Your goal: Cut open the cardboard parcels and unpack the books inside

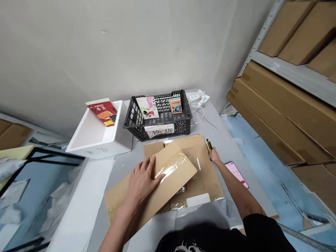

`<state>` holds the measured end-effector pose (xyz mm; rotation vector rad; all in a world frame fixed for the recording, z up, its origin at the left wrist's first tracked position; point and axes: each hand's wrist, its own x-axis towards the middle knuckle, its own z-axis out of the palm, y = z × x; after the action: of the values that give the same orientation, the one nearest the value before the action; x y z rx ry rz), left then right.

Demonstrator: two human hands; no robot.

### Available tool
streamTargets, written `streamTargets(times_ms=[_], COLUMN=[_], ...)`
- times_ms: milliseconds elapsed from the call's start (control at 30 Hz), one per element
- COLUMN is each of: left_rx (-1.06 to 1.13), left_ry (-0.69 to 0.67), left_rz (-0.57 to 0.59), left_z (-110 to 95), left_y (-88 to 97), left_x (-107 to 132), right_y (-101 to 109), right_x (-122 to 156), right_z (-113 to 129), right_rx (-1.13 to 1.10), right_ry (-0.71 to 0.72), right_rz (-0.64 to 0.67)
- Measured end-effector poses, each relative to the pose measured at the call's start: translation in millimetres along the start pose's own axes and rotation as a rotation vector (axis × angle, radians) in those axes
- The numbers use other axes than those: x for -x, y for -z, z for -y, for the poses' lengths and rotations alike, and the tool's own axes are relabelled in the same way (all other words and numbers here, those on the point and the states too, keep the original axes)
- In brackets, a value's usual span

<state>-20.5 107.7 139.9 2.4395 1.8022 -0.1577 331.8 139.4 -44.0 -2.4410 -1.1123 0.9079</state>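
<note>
My left hand (143, 180) lies flat on a long cardboard box (173, 176), its thumb spread from the fingers. Clear, shiny tape runs along the top of that box. The box sits at a slant, overlapping a flattened brown cardboard piece (210, 178) with tape and a white label on it. At the right edge of this cardboard, my right hand (214, 155) is closed around a yellow and black utility knife (209, 145), its tip pointing away from me. Whether the blade is out, I cannot tell.
Behind the cardboard stands a black plastic crate (181, 127) with two booklets inside. Left of it is a white foam box (123, 140) with a red book (103, 112). A phone (236, 174) lies at the right, and power strips (199, 97) at the back. Shelves of boxes (283, 115) flank the table.
</note>
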Motion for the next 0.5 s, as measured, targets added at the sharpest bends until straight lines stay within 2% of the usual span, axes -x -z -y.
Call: streamTargets(times_ms=[133,300,400,500], left_rx=[0.045,0.066,0.068,0.069], left_ry=[-0.044,-0.045,-0.060,-0.086], left_rz=[-0.004,0.036,0.052,0.070], left_z=[23,39,42,43], left_y=[-1.2,-1.7,0.0,3.3], left_x=[11,17,16,13], right_y=[-13,-5,1,5], right_x=[-4,10,41,89], right_z=[-5,7,30,56], right_rx=[0.027,-0.023,-0.092,-0.177], right_ry=[-0.025,0.073,0.224,0.392], right_rz=[-0.034,-0.133,-0.062,0.132])
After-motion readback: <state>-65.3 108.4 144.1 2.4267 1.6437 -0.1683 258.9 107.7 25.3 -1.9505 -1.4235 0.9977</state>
